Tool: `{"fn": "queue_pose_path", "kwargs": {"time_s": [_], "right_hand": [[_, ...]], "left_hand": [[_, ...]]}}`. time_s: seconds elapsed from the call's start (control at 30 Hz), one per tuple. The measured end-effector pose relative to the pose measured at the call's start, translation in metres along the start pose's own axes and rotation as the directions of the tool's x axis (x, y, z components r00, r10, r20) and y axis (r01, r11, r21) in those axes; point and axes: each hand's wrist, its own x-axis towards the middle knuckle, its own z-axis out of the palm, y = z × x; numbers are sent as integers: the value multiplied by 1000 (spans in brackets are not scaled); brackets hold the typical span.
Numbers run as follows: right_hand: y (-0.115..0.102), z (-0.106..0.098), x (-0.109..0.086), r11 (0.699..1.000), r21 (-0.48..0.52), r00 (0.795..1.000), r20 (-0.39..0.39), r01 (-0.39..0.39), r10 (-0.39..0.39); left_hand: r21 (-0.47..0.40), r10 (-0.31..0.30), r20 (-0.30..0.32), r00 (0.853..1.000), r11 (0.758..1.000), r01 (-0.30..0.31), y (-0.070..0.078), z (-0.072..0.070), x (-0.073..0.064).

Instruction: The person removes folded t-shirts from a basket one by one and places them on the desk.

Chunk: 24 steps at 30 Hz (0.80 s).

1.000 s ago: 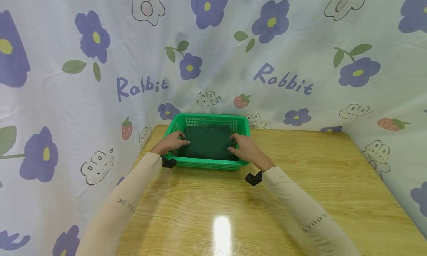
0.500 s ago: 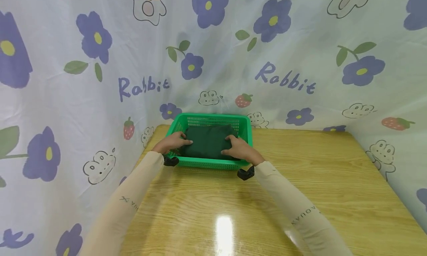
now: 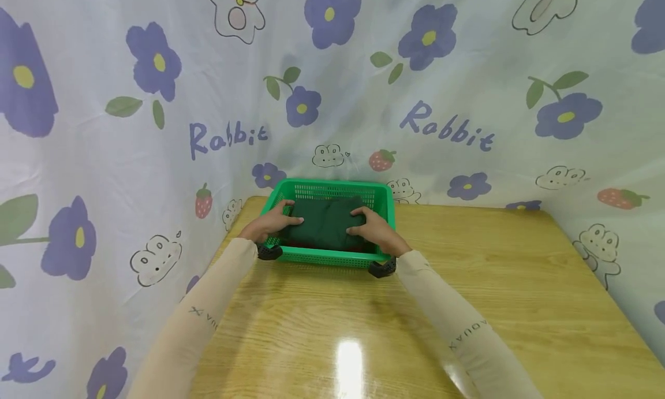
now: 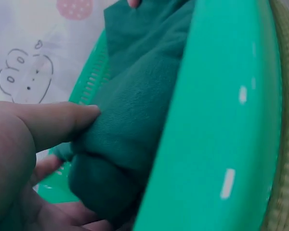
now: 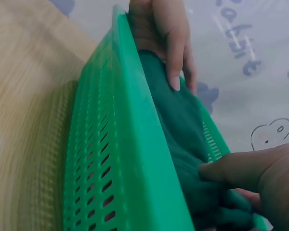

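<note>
A folded dark green cloth (image 3: 324, 223), perhaps a garment, lies inside a green plastic basket (image 3: 332, 256). My left hand (image 3: 269, 221) grips its left end, thumb on top and fingers underneath, as the left wrist view shows with the bunched fabric (image 4: 130, 110). At the opposite end my right hand (image 3: 376, 230) holds the cloth the same way; in the right wrist view the thumb (image 5: 236, 169) presses on the folds. Most fingertips are hidden under the fabric. Something red shows through the basket's holes and below the cloth's front edge, too little of it to identify.
The basket stands near the back left of a wooden table (image 3: 441, 306), close to a white curtain (image 3: 353, 99) printed with flowers and rabbits. Another stretch of curtain runs along the left side. Black devices (image 3: 381, 268) are strapped to both wrists.
My right hand has moved left and inward onto the cloth's right end. The cloth has become more wrinkled and drawn together between the hands. The left hand stays at the left end.
</note>
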Motion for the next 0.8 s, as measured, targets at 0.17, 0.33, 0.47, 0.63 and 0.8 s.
{"fn": "queue_pose_path", "kwargs": {"time_s": [0.17,0.33,0.47,0.63,0.8], "right_hand": [[3,3,4,1000,13,1000,-5,23,-23],[4,6,7,999,5,999,-2,39,-39],[5,8,9,999,7,999,-24,48,-48],[8,10,12,997,-30,996,-46,69,-70],[9,10,13,991,-77,990,-76,111,-117]], "left_hand": [[-42,59,-1,998,997,-59,-2,0,3],[-72,55,49,997,996,-51,-2,0,2],[-90,57,81,995,995,-50,-1,0,0],[-90,52,81,995,995,-45,-1,0,0],[-77,76,50,996,994,-72,-1,0,1]]}}
